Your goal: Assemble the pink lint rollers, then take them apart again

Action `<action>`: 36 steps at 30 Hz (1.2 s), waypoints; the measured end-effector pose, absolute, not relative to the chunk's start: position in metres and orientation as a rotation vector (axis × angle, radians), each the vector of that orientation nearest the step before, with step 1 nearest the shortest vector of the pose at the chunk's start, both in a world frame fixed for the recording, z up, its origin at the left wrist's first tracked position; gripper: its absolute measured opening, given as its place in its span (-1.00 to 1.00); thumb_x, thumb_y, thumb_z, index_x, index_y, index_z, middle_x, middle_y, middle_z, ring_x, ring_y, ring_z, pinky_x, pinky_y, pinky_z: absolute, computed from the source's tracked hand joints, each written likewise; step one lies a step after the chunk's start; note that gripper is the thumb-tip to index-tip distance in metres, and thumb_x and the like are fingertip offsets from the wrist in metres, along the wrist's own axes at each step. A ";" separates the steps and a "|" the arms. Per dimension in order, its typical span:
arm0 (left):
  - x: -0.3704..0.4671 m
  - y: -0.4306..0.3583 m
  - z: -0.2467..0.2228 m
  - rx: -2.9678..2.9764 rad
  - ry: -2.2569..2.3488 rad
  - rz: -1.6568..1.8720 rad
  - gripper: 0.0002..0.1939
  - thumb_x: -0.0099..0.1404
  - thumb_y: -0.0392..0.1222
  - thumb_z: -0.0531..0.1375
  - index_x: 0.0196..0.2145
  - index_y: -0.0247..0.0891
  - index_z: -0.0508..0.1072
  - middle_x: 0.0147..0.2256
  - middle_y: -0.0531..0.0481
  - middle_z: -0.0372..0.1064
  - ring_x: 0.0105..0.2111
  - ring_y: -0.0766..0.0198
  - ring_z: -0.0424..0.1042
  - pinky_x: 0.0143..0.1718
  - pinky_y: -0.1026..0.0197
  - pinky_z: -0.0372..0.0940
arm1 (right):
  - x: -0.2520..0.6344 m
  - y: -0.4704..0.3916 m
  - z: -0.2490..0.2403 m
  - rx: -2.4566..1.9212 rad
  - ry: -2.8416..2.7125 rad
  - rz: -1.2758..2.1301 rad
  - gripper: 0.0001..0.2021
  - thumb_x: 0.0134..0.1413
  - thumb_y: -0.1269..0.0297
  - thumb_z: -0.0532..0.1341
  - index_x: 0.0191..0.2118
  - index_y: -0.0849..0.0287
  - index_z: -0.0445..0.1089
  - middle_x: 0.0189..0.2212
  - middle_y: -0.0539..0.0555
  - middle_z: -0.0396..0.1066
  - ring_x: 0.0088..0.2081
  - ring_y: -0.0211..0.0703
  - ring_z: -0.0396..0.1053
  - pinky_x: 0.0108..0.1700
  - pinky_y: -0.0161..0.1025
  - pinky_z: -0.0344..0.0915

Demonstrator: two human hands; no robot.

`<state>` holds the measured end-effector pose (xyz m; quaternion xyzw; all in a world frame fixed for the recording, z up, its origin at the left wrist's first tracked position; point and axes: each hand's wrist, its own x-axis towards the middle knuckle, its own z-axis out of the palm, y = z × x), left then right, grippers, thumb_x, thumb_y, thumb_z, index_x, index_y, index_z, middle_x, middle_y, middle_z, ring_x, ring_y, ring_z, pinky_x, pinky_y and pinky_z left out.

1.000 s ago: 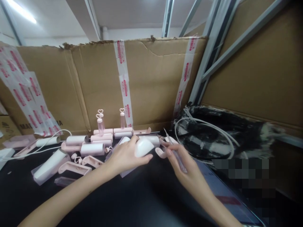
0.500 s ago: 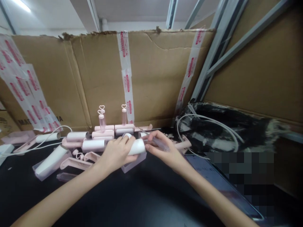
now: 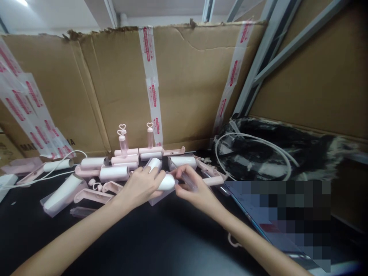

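My left hand [image 3: 143,184] is closed around a white roll [image 3: 168,182], its end pointing right. Beneath that roll sits a clear pinkish plastic case [image 3: 156,198], partly hidden by the hand. Just to the right, my right hand [image 3: 193,184] pinches a slim clear pinkish tube [image 3: 189,181], close to the roll's end. Whether the tube touches the roll, I cannot tell. Behind the hands lie another white roll [image 3: 182,163] and a shorter-looking one [image 3: 154,165]. A pink handle [image 3: 213,181] rests beside my right hand.
Pink-and-white rollers [image 3: 115,174] crowd the left, with loose pink handles [image 3: 93,195]. Tubes with heart-shaped tops [image 3: 150,136] stand behind. A pink heart ring [image 3: 234,240] lies by my right forearm. A tablet-like screen [image 3: 253,214], white cable [image 3: 258,142] and cardboard wall [image 3: 120,88] border the black table [image 3: 161,245].
The roll in my left hand has turned slightly and dropped a little. My right hand has shifted slightly with the tube. A pink heart ring now shows beside my right forearm. The view has shifted slightly.
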<state>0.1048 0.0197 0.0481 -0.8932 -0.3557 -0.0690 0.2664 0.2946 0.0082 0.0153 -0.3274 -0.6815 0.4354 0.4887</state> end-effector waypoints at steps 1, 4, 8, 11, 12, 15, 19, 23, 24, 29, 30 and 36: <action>0.105 0.020 0.048 -2.424 -0.965 -0.174 -0.72 0.22 -0.08 0.13 -0.16 -0.27 0.26 -0.30 -0.09 0.33 -0.29 0.10 0.37 -0.41 0.18 0.21 | 0.294 0.008 0.013 -0.798 -1.659 1.057 -0.76 -0.03 0.44 0.17 -0.30 0.08 0.06 -0.24 0.01 0.20 -0.18 -0.22 0.26 -0.22 -0.30 0.27; 0.106 0.019 0.046 -2.484 -0.993 -0.172 -0.73 0.23 -0.06 0.12 -0.17 -0.26 0.25 -0.31 -0.07 0.33 -0.31 0.11 0.37 -0.41 0.18 0.22 | 0.294 0.010 0.009 -0.801 -1.664 1.010 -0.78 -0.02 0.44 0.17 -0.30 0.08 0.08 -0.28 -0.02 0.18 -0.21 -0.24 0.25 -0.23 -0.30 0.27; 0.106 0.017 0.048 -2.514 -1.050 -0.199 -0.70 0.24 -0.03 0.10 -0.14 -0.25 0.23 -0.28 -0.06 0.34 -0.30 0.13 0.38 -0.41 0.20 0.24 | 0.296 0.010 0.012 -0.777 -1.647 0.977 -0.79 -0.02 0.47 0.17 -0.31 0.08 0.10 -0.29 -0.02 0.18 -0.22 -0.27 0.23 -0.20 -0.30 0.25; 0.104 0.019 0.049 -2.498 -1.075 -0.230 -0.70 0.24 -0.03 0.10 -0.13 -0.23 0.23 -0.27 -0.06 0.34 -0.28 0.13 0.38 -0.41 0.21 0.24 | 0.295 0.010 0.017 -0.714 -1.617 1.049 -0.76 -0.02 0.45 0.18 -0.31 0.08 0.07 -0.25 0.00 0.21 -0.19 -0.27 0.25 -0.19 -0.30 0.28; 0.104 0.020 0.049 -2.500 -1.069 -0.243 -0.69 0.25 -0.02 0.10 -0.12 -0.22 0.22 -0.27 -0.05 0.33 -0.27 0.13 0.38 -0.41 0.22 0.24 | 0.295 0.010 0.018 -0.699 -1.615 1.059 -0.76 -0.02 0.45 0.19 -0.31 0.08 0.07 -0.24 0.00 0.21 -0.19 -0.27 0.25 -0.19 -0.30 0.29; 0.102 0.022 0.048 -2.516 -1.026 -0.252 -0.68 0.25 0.00 0.08 -0.13 -0.24 0.22 -0.27 -0.06 0.33 -0.27 0.12 0.38 -0.41 0.20 0.25 | 0.296 0.009 0.020 -0.702 -1.645 1.056 -0.75 -0.03 0.44 0.20 -0.32 0.08 0.06 -0.24 0.00 0.22 -0.20 -0.27 0.27 -0.20 -0.29 0.31; 0.104 0.021 0.048 -2.549 -0.983 -0.200 -0.71 0.26 -0.03 0.08 -0.17 -0.30 0.23 -0.28 -0.10 0.33 -0.28 0.09 0.38 -0.42 0.17 0.26 | 0.300 0.008 0.018 -0.799 -1.741 0.965 -0.75 -0.06 0.45 0.19 -0.31 0.08 0.07 -0.25 0.02 0.22 -0.22 -0.24 0.27 -0.22 -0.26 0.33; 0.107 0.019 0.049 -2.542 -0.952 -0.212 -0.72 0.26 -0.06 0.08 -0.17 -0.30 0.23 -0.28 -0.10 0.34 -0.28 0.08 0.39 -0.40 0.16 0.26 | 0.304 0.009 0.019 -0.863 -1.854 0.800 -0.74 -0.12 0.49 0.17 -0.31 0.09 0.10 -0.27 0.02 0.22 -0.22 -0.21 0.27 -0.21 -0.24 0.32; 0.107 0.019 0.049 -2.544 -0.963 -0.229 -0.72 0.26 -0.05 0.07 -0.17 -0.30 0.23 -0.28 -0.11 0.34 -0.27 0.08 0.39 -0.40 0.17 0.26 | 0.304 0.010 0.020 -0.870 -1.868 0.778 -0.74 -0.12 0.50 0.17 -0.31 0.09 0.10 -0.27 0.02 0.23 -0.23 -0.21 0.28 -0.21 -0.24 0.31; 0.097 0.029 0.056 -2.573 -1.258 -0.386 -0.57 0.22 0.08 0.09 -0.09 -0.27 0.23 -0.25 -0.13 0.39 -0.25 0.07 0.42 -0.39 0.19 0.26 | 0.302 0.022 0.028 -0.788 -1.783 0.738 -0.79 -0.08 0.45 0.16 -0.33 0.10 0.10 -0.25 0.03 0.30 -0.27 -0.23 0.31 -0.21 -0.25 0.31; 0.094 0.032 0.059 -2.579 -1.357 -0.437 -0.54 0.20 0.12 0.08 -0.07 -0.25 0.22 -0.26 -0.11 0.40 -0.26 0.06 0.43 -0.38 0.19 0.26 | 0.302 0.025 0.030 -0.794 -1.786 0.709 -0.82 -0.04 0.42 0.16 -0.33 0.10 0.11 -0.26 0.03 0.32 -0.27 -0.22 0.32 -0.20 -0.23 0.30; 0.091 0.040 0.062 -2.799 -1.584 -1.313 -0.54 0.18 0.11 0.13 -0.06 -0.18 0.19 -0.13 -0.07 0.38 -0.14 0.11 0.40 -0.16 0.12 0.27 | 0.311 0.034 0.046 -0.953 -1.906 0.476 -0.87 0.12 0.19 0.13 -0.27 0.12 0.28 -0.28 0.07 0.39 -0.17 -0.09 0.35 -0.06 -0.09 0.24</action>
